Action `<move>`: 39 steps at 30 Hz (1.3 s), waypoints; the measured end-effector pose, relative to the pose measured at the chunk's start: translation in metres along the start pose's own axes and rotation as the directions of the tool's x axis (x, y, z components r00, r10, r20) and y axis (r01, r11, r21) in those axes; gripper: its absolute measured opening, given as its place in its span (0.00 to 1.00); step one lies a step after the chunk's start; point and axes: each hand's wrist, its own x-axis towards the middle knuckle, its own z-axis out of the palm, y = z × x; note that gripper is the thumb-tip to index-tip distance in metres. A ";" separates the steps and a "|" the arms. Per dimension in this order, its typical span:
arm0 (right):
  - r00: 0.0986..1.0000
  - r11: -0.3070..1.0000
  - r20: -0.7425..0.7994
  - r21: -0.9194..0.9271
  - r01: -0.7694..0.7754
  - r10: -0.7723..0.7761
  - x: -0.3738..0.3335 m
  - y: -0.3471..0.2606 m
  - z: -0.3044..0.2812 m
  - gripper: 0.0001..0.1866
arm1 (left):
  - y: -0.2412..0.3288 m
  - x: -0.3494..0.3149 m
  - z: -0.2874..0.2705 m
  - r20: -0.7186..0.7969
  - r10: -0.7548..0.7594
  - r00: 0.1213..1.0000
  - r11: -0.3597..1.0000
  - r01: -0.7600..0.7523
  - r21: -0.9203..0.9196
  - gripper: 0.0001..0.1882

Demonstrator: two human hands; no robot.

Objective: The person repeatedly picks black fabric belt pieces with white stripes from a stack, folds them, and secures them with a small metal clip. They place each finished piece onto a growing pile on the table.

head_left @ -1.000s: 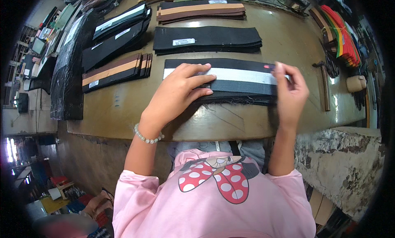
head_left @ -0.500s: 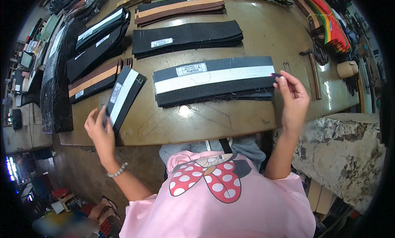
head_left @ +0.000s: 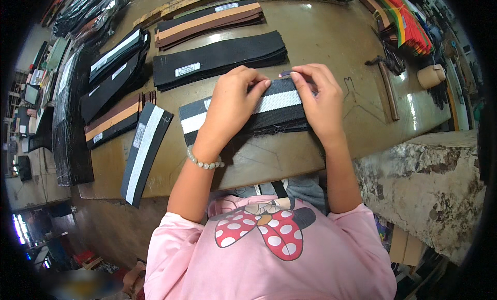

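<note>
- Nearest, one loose striped strip (head_left: 146, 152) slants over the table's (head_left: 248, 173) near edge.
- The striped pile (head_left: 279, 117) lies before the person, under both hands.
- Left hand (head_left: 233, 100): thumb and forefinger nearly together; from here I can't tell whether they grip anything.
- Right hand (head_left: 322, 99): fingertips pinching what looks like a small dark tool (head_left: 285, 73).
- Just beyond, a black stack (head_left: 233, 56).

Striped strips (head_left: 277, 104) on table (head_left: 321, 38) (glossy)

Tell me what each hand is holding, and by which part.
The right hand pinches a small, dark purplish piece near its right end. Whether the left hand grips the flat black-and-white woven strip beneath cannot be told.
</note>
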 end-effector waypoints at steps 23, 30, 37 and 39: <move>0.986 0.960 0.018 -0.226 0.167 -0.168 -0.004 0.004 0.007 0.06 | -0.005 -0.006 0.015 -0.102 0.152 0.983 0.982 -0.139 0.125 0.07; 0.998 0.999 -0.046 -0.022 0.042 -0.043 0.003 0.009 0.000 0.08 | 0.002 -0.006 0.013 -0.226 0.174 0.958 0.976 -0.138 0.169 0.05; 0.944 0.877 0.010 0.366 -0.311 0.330 0.014 0.022 -0.020 0.14 | 0.070 -0.037 0.034 0.097 0.448 0.889 0.888 -0.455 0.071 0.14; 0.948 0.891 0.012 0.338 -0.302 0.317 0.012 0.022 -0.019 0.13 | 0.066 -0.032 0.034 0.062 0.382 0.922 0.919 -0.386 0.079 0.16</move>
